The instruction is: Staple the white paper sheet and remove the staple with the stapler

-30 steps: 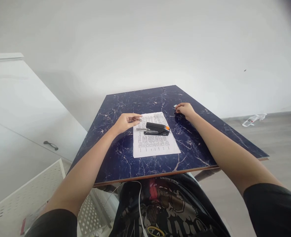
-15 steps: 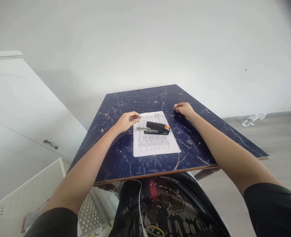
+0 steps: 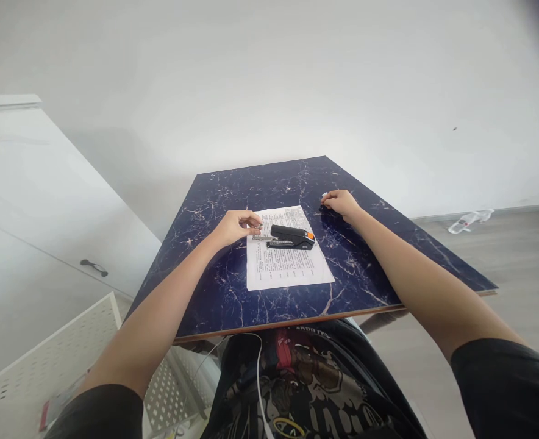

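Note:
A black stapler point(image 3: 292, 238) with an orange button lies on a stack of printed paper point(image 3: 288, 277), its metal staple tray point(image 3: 263, 238) drawn out to the left. My left hand point(image 3: 237, 227) is at the tray's end, over the left edge of the paper. Its thumb and fingers pinch a small silvery piece point(image 3: 260, 226) that looks like a strip of staples. To the right of the paper, my right hand point(image 3: 341, 202) rests on the table with fingers curled. A small whitish thing point(image 3: 324, 195) shows at its fingertips; its kind is mostly hidden.
The dark blue marbled table point(image 3: 224, 292) stands against a white wall. A white cabinet point(image 3: 45, 201) is on the left, with a perforated white rack point(image 3: 68, 341) below it. A clear plastic bottle point(image 3: 464, 222) lies on the floor at right. A white cable point(image 3: 259, 378) hangs before my lap.
My left hand has come slightly lower, with its fingers nearer the stapler's tray. My right hand, the stapler and the paper have hardly moved.

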Action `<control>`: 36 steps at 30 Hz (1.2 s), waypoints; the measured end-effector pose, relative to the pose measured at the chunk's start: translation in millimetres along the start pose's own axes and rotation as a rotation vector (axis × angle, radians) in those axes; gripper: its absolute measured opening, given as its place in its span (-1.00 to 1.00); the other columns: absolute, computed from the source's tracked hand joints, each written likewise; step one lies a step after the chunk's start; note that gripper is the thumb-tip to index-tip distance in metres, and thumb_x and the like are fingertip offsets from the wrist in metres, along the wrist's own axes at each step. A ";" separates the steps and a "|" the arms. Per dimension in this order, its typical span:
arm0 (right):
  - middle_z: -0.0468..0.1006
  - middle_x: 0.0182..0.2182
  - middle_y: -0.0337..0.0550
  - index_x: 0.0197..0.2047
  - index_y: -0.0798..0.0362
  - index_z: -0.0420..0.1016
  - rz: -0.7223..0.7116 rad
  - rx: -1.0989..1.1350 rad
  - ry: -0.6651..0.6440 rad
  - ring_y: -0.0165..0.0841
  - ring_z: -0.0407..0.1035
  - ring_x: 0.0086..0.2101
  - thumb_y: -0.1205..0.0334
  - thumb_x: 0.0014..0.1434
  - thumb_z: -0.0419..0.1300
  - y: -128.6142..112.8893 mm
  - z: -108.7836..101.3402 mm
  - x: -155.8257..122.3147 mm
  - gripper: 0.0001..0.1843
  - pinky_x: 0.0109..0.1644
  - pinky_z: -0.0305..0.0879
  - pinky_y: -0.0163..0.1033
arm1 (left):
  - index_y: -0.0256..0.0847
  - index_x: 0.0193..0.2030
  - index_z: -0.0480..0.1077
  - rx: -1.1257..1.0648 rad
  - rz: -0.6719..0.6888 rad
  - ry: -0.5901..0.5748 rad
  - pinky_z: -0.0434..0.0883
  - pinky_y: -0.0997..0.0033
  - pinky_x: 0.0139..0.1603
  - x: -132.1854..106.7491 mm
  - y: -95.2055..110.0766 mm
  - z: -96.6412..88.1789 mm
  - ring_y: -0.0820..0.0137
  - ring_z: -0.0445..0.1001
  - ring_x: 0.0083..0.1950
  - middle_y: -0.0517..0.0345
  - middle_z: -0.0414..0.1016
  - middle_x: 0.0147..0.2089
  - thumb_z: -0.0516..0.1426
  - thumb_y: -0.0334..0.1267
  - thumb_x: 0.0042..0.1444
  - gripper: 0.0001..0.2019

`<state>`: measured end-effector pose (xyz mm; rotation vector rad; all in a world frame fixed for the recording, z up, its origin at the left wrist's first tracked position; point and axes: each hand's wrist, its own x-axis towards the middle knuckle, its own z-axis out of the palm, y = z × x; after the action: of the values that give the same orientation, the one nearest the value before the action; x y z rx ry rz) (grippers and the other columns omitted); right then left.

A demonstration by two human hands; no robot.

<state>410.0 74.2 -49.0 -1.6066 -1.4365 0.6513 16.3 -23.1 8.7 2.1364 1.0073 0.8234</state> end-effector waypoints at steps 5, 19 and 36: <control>0.58 -0.53 -0.22 -0.41 0.05 0.67 -0.005 -0.029 0.001 -0.37 0.39 -0.46 0.36 -0.04 0.31 -1.0 -0.4 -1.6 -0.90 -0.27 0.34 -0.31 | -0.05 -0.19 0.70 0.129 0.030 -0.059 0.50 0.13 -0.07 -2.2 5.4 2.3 0.20 0.63 -0.16 0.02 0.72 -0.18 0.47 -0.09 -0.02 -0.75; 0.64 -0.46 -0.17 -0.39 0.04 0.69 -0.031 -0.124 0.012 -0.32 0.43 -0.39 0.33 -0.02 0.32 -8.3 -2.3 -7.6 -0.89 -0.24 0.36 -0.29 | -0.04 -0.22 0.70 0.195 0.027 -0.115 0.48 0.12 -0.11 -3.3 14.6 6.4 0.18 0.65 -0.16 0.05 0.72 -0.20 0.44 -0.13 0.00 -0.81; 0.63 -0.49 -0.23 -0.37 0.03 0.71 -0.042 -0.174 0.004 -0.35 0.45 -0.39 0.35 0.01 0.31 -9.1 -2.3 -7.4 -0.88 -0.20 0.35 -0.31 | -0.06 -0.22 0.69 0.146 -0.012 -0.155 0.52 0.11 -0.10 -1.8 10.5 8.4 0.17 0.65 -0.13 0.01 0.72 -0.16 0.43 -0.16 0.00 -0.82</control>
<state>405.7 66.1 -41.3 -1.7051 -1.5553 0.5104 26.1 -32.2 11.0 2.2756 1.0244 0.5838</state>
